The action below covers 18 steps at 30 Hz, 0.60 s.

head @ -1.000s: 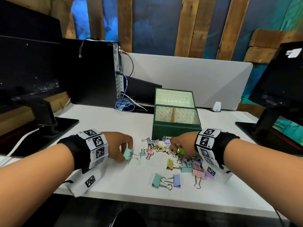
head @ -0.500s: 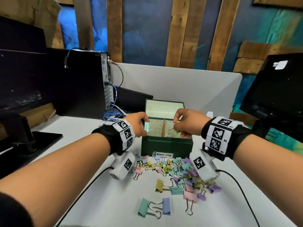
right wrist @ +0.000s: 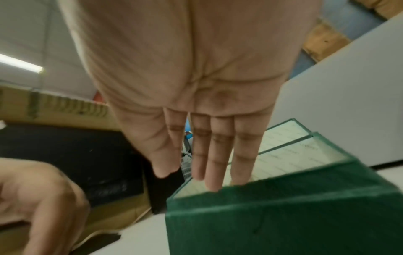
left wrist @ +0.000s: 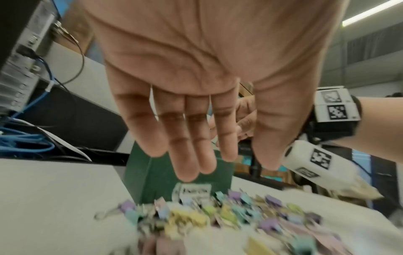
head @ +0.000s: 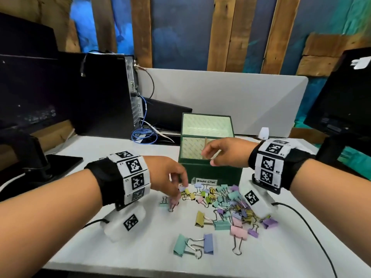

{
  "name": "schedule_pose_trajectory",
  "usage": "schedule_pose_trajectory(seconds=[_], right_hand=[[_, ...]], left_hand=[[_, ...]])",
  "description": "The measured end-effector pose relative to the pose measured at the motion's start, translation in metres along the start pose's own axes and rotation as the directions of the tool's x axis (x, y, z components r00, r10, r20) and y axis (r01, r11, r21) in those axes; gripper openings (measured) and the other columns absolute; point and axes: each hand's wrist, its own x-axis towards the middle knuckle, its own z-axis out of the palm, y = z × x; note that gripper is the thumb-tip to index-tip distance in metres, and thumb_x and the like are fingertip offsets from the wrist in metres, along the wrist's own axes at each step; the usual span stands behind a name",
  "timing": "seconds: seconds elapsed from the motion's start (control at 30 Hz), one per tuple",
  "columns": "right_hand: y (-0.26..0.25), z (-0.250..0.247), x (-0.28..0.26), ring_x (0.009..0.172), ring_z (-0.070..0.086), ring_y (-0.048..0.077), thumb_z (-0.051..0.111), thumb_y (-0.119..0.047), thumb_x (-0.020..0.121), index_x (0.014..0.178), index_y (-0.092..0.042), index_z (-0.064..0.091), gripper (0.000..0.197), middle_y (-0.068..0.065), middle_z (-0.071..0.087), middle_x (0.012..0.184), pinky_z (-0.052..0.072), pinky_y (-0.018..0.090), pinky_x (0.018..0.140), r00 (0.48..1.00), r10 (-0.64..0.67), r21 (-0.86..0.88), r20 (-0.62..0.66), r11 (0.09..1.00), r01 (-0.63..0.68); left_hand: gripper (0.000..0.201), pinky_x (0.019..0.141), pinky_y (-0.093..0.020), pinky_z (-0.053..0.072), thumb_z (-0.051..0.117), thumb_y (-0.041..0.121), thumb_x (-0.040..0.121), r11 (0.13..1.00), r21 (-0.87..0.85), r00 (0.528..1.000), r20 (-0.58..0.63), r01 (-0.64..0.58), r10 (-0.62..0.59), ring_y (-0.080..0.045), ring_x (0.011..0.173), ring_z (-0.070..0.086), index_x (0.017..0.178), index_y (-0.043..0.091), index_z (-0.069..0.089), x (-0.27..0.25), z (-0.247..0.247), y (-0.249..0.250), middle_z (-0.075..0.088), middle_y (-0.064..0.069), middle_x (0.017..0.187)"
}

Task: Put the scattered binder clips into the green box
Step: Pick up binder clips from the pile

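Observation:
The green box (head: 208,169) stands open on the white table (head: 120,247), its lid upright behind it and a "Binder Clips" label on its front. A pile of pastel binder clips (head: 220,201) lies scattered in front of it. My left hand (head: 180,189) reaches down at the pile's left edge, fingers straight and empty, just over a pink clip (head: 174,202). In the left wrist view the left hand (left wrist: 218,163) holds nothing above the blurred clips (left wrist: 218,217). My right hand (head: 207,157) hovers over the box's front compartment with relaxed fingers. Its fingers (right wrist: 218,172) are straight above the box (right wrist: 283,215).
Larger clips lie nearer me: teal (head: 179,245), lavender (head: 208,243), pink (head: 239,232), yellow (head: 199,219). A monitor stand (head: 40,163) and PC tower (head: 104,97) with blue cables (head: 143,135) stand left. Another monitor (head: 345,97) is right, a white divider (head: 230,101) behind.
Both hands were at the box holding clips. The left hand has dropped to the pile, empty. The right hand stays over the box, its fingers now spread and empty.

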Motion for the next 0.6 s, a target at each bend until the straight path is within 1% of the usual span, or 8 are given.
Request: schedule_pose_trajectory(seconds=[0.03,0.1,0.17,0.27,0.37,0.47,0.53,0.6], right_hand=[[-0.002,0.005,-0.008,0.099,0.06,0.008,0.062,-0.019,0.087,0.111,-0.029,0.062,0.026,-0.008,0.065,0.115,0.046,0.023,0.089,0.997,-0.016,-0.057,0.075,0.998,0.021],[-0.006,0.015,-0.021,0.087,0.058,0.002,0.062,-0.022,0.088,0.111,-0.029,0.063,0.025,-0.006,0.065,0.113,0.046,0.019,0.08,0.973,-0.036,-0.137,0.227,0.988,0.069],[-0.012,0.027,-0.032,0.082,0.057,0.001,0.064,-0.025,0.086,0.113,-0.031,0.063,0.028,-0.008,0.063,0.111,0.044,0.018,0.074,0.945,-0.045,-0.182,0.325,0.977,0.109],[-0.02,0.047,-0.04,0.099,0.06,0.013,0.067,-0.028,0.083,0.117,-0.033,0.059,0.036,-0.01,0.058,0.111,0.043,0.023,0.079,0.913,-0.047,-0.222,0.405,0.964,0.148],[-0.026,0.062,-0.039,0.109,0.056,0.016,0.069,-0.037,0.081,0.124,-0.034,0.053,0.047,-0.006,0.057,0.121,0.043,0.025,0.085,0.905,-0.043,-0.327,0.423,0.924,0.197],[-0.028,0.075,-0.033,0.109,0.056,0.019,0.069,-0.041,0.079,0.127,-0.031,0.05,0.052,-0.003,0.058,0.122,0.044,0.029,0.086,0.91,-0.021,-0.417,0.415,0.884,0.21],[-0.028,0.081,-0.029,0.106,0.057,0.02,0.067,-0.04,0.08,0.123,-0.029,0.053,0.047,-0.001,0.061,0.118,0.043,0.028,0.081,0.916,-0.026,-0.443,0.4,0.87,0.218],[-0.028,0.083,-0.026,0.101,0.057,0.018,0.065,-0.038,0.083,0.118,-0.028,0.057,0.038,-0.002,0.061,0.115,0.042,0.027,0.078,0.921,-0.033,-0.431,0.387,0.877,0.212]], left_hand=[[0.031,0.069,-0.016,0.044,0.074,0.034,0.074,1.0,0.01,0.998,0.061,-0.018,0.017,0.012,0.063,0.056,0.103,0.034,0.063,-0.006,0.006,0.001,0.068,0.015,0.086],[0.036,0.074,-0.018,0.048,0.076,0.036,0.072,0.999,0.037,0.988,0.152,-0.04,0.034,0.004,0.068,0.057,0.106,0.034,0.063,-0.014,0.017,0.005,0.066,0.016,0.088],[0.046,0.072,-0.019,0.047,0.077,0.042,0.07,0.994,0.1,0.973,0.227,-0.054,0.03,0.001,0.07,0.055,0.113,0.034,0.061,-0.021,0.026,0.013,0.061,0.017,0.091],[0.057,0.07,-0.019,0.042,0.076,0.05,0.067,0.975,0.211,0.948,0.317,-0.07,-0.001,0.001,0.075,0.053,0.119,0.036,0.057,-0.024,0.038,0.023,0.06,0.018,0.099],[0.058,0.073,-0.021,0.042,0.074,0.052,0.068,0.946,0.312,0.941,0.336,-0.087,-0.024,-0.007,0.089,0.055,0.12,0.034,0.055,-0.021,0.048,0.029,0.063,0.014,0.105],[0.048,0.062,-0.017,0.037,0.073,0.044,0.074,0.942,0.326,0.954,0.3,-0.084,-0.018,-0.008,0.084,0.053,0.116,0.027,0.056,-0.018,0.056,0.029,0.06,0.014,0.093],[0.043,0.057,-0.016,0.035,0.072,0.038,0.076,0.94,0.332,0.964,0.267,-0.082,-0.01,-0.008,0.081,0.051,0.114,0.025,0.057,-0.017,0.058,0.027,0.056,0.014,0.088],[0.041,0.06,-0.017,0.038,0.072,0.037,0.076,0.942,0.33,0.969,0.247,-0.065,-0.02,-0.009,0.081,0.051,0.112,0.025,0.057,-0.018,0.056,0.024,0.055,0.014,0.088]])
